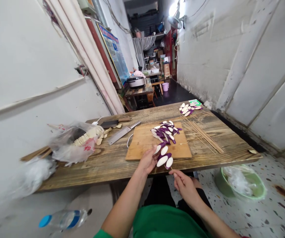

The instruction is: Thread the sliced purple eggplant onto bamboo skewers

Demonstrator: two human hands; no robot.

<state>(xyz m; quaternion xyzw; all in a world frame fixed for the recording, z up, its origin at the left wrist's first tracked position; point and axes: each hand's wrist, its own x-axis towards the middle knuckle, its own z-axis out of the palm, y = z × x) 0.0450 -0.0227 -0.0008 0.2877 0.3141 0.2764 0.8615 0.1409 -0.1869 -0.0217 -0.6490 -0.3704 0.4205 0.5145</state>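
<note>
My left hand [149, 160] is closed on a purple-skinned eggplant slice [158, 148] at the cutting board's near edge. My right hand [185, 187], at the table's front edge, pinches the end of a thin bamboo skewer [171, 169]. Several white-faced eggplant slices [162, 161] sit along that skewer between the hands; its far tip is hidden. Beyond them, a pile of cut eggplant [168, 129] lies on the wooden cutting board [142, 138]. A bundle of bare skewers [203, 135] rests right of the board. Skewered eggplant slices [188, 109] lie at the back right.
Left of the board are a cleaver [124, 134] and a dark-bladed knife [109, 124]. A plastic bag [70, 145] with pale slices occupies the table's left side. On the floor, a green basin [241, 185] stands at right; a water bottle [63, 219] is below left.
</note>
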